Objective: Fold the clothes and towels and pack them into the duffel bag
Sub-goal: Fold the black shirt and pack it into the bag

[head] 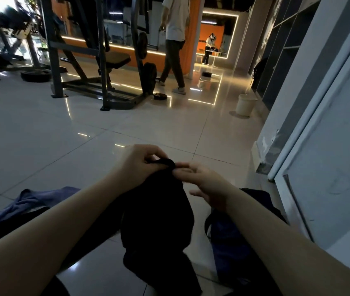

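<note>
Two hands hold one black garment up by its top edge over the floor.

The left hand (pixel 140 165) curls its fingers around a bunched fold at the top of the black garment (pixel 157 216), while the right hand (pixel 204 180) pinches the same edge just beside it with thumb and forefinger, its other fingers loosely spread. The cloth hangs limp between the forearms, so it looks soft and light, with no stiffness to keep a crease; it probably wants spreading by two well-separated corners or the waistband before folding. A blue cloth (pixel 31 201) lies crumpled on the tile floor (pixel 63 133) to the left, and the dark duffel bag (pixel 234 242) sits under the right forearm, near enough for packing.
</note>
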`<state>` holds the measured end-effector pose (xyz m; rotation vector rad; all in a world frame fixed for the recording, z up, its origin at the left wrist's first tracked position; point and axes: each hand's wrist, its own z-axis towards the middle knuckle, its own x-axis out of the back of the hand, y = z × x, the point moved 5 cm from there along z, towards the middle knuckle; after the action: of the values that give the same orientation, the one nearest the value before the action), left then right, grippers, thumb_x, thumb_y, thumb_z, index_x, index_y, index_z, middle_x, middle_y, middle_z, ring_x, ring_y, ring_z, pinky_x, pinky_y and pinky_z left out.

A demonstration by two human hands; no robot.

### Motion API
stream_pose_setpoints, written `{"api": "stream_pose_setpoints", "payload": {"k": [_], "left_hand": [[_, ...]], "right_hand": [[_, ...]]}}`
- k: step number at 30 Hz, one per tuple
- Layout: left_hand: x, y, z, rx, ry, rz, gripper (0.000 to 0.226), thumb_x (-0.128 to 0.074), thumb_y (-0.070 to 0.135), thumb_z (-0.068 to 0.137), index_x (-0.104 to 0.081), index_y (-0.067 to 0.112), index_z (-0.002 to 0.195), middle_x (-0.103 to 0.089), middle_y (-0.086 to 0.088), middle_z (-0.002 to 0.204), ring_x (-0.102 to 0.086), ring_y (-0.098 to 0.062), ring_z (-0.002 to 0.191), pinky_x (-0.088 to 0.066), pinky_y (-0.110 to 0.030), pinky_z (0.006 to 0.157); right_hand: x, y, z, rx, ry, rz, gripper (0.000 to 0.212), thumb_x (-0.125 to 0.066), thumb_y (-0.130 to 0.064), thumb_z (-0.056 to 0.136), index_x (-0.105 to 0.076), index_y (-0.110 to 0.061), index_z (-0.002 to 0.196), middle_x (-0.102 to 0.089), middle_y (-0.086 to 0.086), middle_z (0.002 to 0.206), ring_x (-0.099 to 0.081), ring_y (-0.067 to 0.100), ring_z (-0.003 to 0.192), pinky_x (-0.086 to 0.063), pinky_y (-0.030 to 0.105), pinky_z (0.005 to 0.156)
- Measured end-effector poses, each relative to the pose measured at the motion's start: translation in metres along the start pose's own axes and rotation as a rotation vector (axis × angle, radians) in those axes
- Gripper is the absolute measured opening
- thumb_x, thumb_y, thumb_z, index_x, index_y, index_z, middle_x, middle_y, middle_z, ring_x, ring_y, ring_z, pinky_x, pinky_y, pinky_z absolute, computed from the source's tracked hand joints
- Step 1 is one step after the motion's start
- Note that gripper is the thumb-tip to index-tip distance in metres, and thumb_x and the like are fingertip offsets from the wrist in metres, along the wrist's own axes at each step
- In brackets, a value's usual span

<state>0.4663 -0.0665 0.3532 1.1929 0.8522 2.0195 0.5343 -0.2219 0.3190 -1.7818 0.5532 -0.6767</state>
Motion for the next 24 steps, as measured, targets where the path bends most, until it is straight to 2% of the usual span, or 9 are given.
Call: {"api": "stream_pose_setpoints", "payload": {"k": [3,5,8,9,11,13,16,18,24], "left_hand": [[0.001,0.003,0.002,-0.016,0.016,-0.005,0.022,-0.076,0.032,0.071,-0.067,0.052,0.07,-0.069,0.004,0.064,-0.065,-0.013,0.06,-0.051,-0.029,0.061],[0.004,0.005,0.002,-0.007,0.056,-0.038,0.014,-0.074,0.034,0.069,-0.068,0.047,0.071,-0.071,-0.002,0.067,-0.065,-0.019,0.062,-0.051,-0.032,0.063],[0.009,0.002,0.001,0.071,0.073,-0.195,0.013,-0.077,0.024,0.076,-0.066,0.029,0.082,-0.07,-0.01,0.073,-0.063,-0.018,0.062,-0.048,-0.026,0.055],[0.01,-0.002,-0.001,0.125,0.023,-0.26,0.023,-0.078,0.032,0.072,-0.065,0.024,0.089,-0.071,-0.008,0.076,-0.065,-0.017,0.064,-0.048,-0.022,0.054],[0.01,-0.011,-0.007,0.25,-0.18,-0.37,0.062,-0.085,0.053,0.051,-0.061,0.024,0.101,-0.073,-0.003,0.087,-0.07,-0.017,0.073,-0.051,-0.018,0.057],[0.011,-0.021,-0.014,0.326,-0.336,-0.39,0.076,-0.089,0.048,0.042,-0.059,0.025,0.107,-0.073,-0.001,0.092,-0.071,-0.016,0.079,-0.053,-0.018,0.059],[0.01,-0.032,-0.02,0.299,-0.34,-0.319,0.041,-0.079,0.012,0.069,-0.061,0.018,0.105,-0.07,-0.005,0.092,-0.069,-0.017,0.081,-0.054,-0.02,0.063],[0.012,-0.035,-0.022,0.284,-0.291,-0.299,0.02,-0.066,0.001,0.082,-0.062,0.011,0.1,-0.068,-0.008,0.086,-0.068,-0.014,0.075,-0.055,-0.02,0.065],[0.035,-0.028,-0.014,0.315,-0.132,-0.434,0.024,-0.063,0.021,0.072,-0.064,0.01,0.094,-0.068,0.002,0.073,-0.064,-0.011,0.069,-0.054,-0.019,0.064]], "right_hand": [[-0.021,-0.001,0.004,0.073,-0.015,0.002,0.022,-0.064,-0.014,0.089,-0.063,-0.015,0.112,-0.065,0.005,0.114,-0.06,0.02,0.108,-0.043,0.035,0.094],[-0.025,-0.006,0.003,0.134,0.013,0.049,0.021,-0.059,-0.009,0.092,-0.061,-0.009,0.113,-0.064,0.009,0.107,-0.062,0.021,0.099,-0.049,0.036,0.092],[-0.02,-0.019,0.0,0.216,0.072,0.156,0.012,-0.055,-0.01,0.095,-0.06,-0.015,0.104,-0.064,0.006,0.098,-0.063,0.017,0.086,-0.052,0.031,0.08],[-0.017,-0.024,-0.001,0.229,0.097,0.222,0.012,-0.054,-0.01,0.095,-0.06,-0.017,0.103,-0.066,0.005,0.098,-0.064,0.018,0.086,-0.053,0.031,0.079],[-0.007,-0.031,-0.003,0.249,0.129,0.407,0.015,-0.052,-0.011,0.096,-0.06,-0.016,0.106,-0.067,0.011,0.106,-0.066,0.024,0.095,-0.055,0.036,0.085],[0.005,-0.036,-0.007,0.279,0.168,0.555,0.016,-0.051,-0.012,0.096,-0.06,-0.013,0.11,-0.067,0.014,0.109,-0.066,0.027,0.097,-0.056,0.038,0.085],[0.019,-0.037,-0.007,0.303,0.214,0.635,0.023,-0.052,-0.013,0.097,-0.057,-0.008,0.118,-0.068,0.013,0.105,-0.069,0.024,0.09,-0.058,0.031,0.073],[0.028,-0.034,-0.004,0.307,0.251,0.627,0.02,-0.052,-0.013,0.097,-0.058,-0.009,0.116,-0.071,0.01,0.097,-0.071,0.02,0.083,-0.057,0.028,0.067],[0.055,0.002,0.019,0.111,0.445,0.144,0.011,-0.054,-0.005,0.093,-0.061,-0.009,0.102,-0.067,0.009,0.086,-0.064,0.018,0.067,-0.052,0.027,0.057]]}}
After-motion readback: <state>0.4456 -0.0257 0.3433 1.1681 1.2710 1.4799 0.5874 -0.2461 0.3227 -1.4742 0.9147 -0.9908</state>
